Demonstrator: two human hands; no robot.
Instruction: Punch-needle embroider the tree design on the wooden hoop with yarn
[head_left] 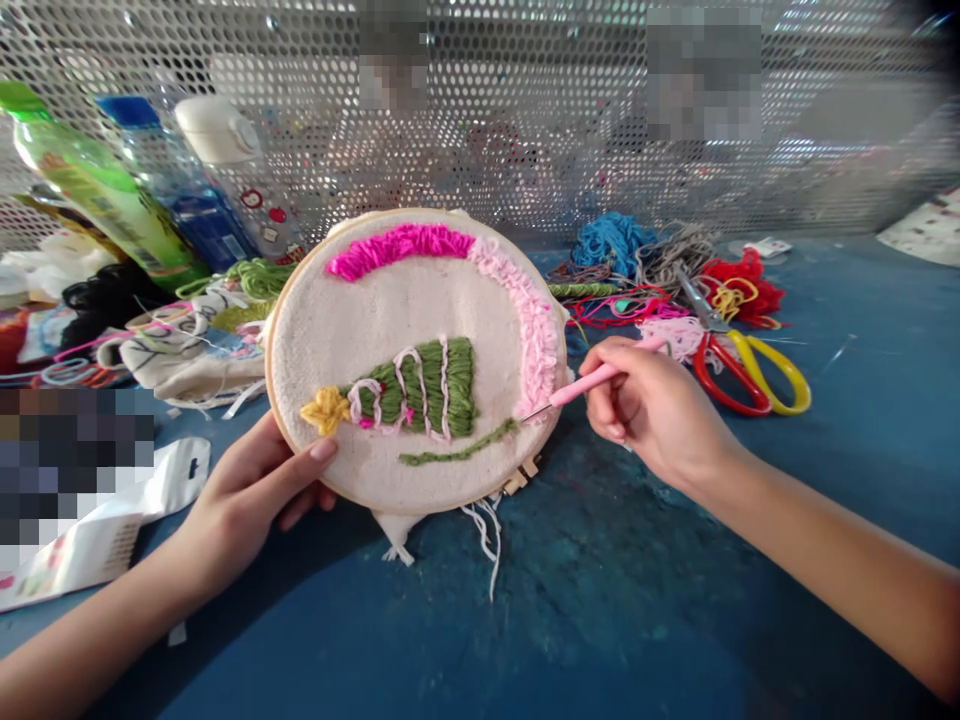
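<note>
My left hand (255, 475) grips an embroidery hoop (271, 345) at its lower left edge, thumb on the front and fingers behind. Off-white cloth (360, 310) is stretched in it. On the cloth lie a green yarn tree (442, 385) turned sideways, a yellow star (327, 411) and an arc of magenta loops (405, 245) and pale pink loops (536, 320). A green strand (457, 452) runs below the tree. Pinched in my right hand (652, 400) is a pink punch needle (592, 382), its metal tip at the cloth by the lower end of the pale pink loops.
Red-and-yellow-handled scissors (739, 360) lie at right beside blue yarn (613, 243) and red yarn (746, 285). Bottles, including a green-capped bottle (97, 185), stand back left near yarn and cloth. A perforated metal panel (510, 150) rises behind the blue table (637, 600).
</note>
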